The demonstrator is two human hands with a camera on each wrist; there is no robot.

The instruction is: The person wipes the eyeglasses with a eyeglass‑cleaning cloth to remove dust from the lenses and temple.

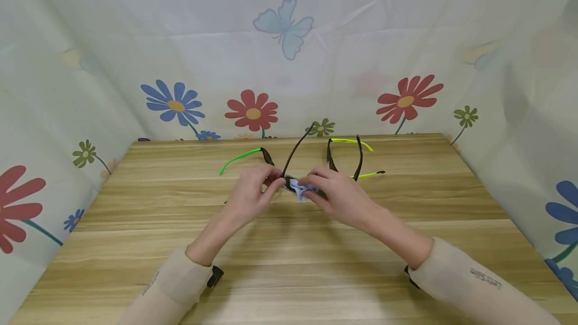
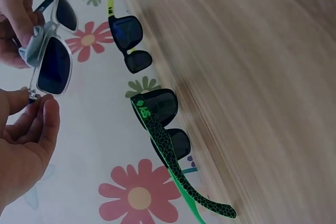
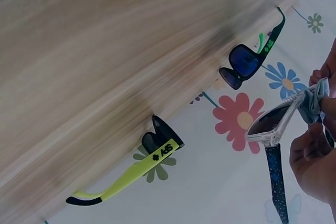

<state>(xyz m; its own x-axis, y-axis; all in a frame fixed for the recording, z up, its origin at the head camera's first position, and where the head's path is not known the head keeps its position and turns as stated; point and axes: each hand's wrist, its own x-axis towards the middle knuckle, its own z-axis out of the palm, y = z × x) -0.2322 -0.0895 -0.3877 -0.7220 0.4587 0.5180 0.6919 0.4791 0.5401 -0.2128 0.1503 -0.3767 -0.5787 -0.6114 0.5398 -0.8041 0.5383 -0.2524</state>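
Partly visible: clear-framed sunglasses (image 3: pixel 269 123) behind cloth (image 3: pixel 313 103).

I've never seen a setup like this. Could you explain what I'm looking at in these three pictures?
There's no robot here, just a person's two bare hands. The wide picture comes from a camera on the head, looking forward and down. The other two come from a camera on each wrist, so the table looks tilted there.

The left hand holds clear-framed sunglasses near a hinge. The right hand pinches a pale blue cloth against them.

Two more pairs rest on the wooden table: the green-and-black pair on the person's left and the yellow-and-black pair on the right.
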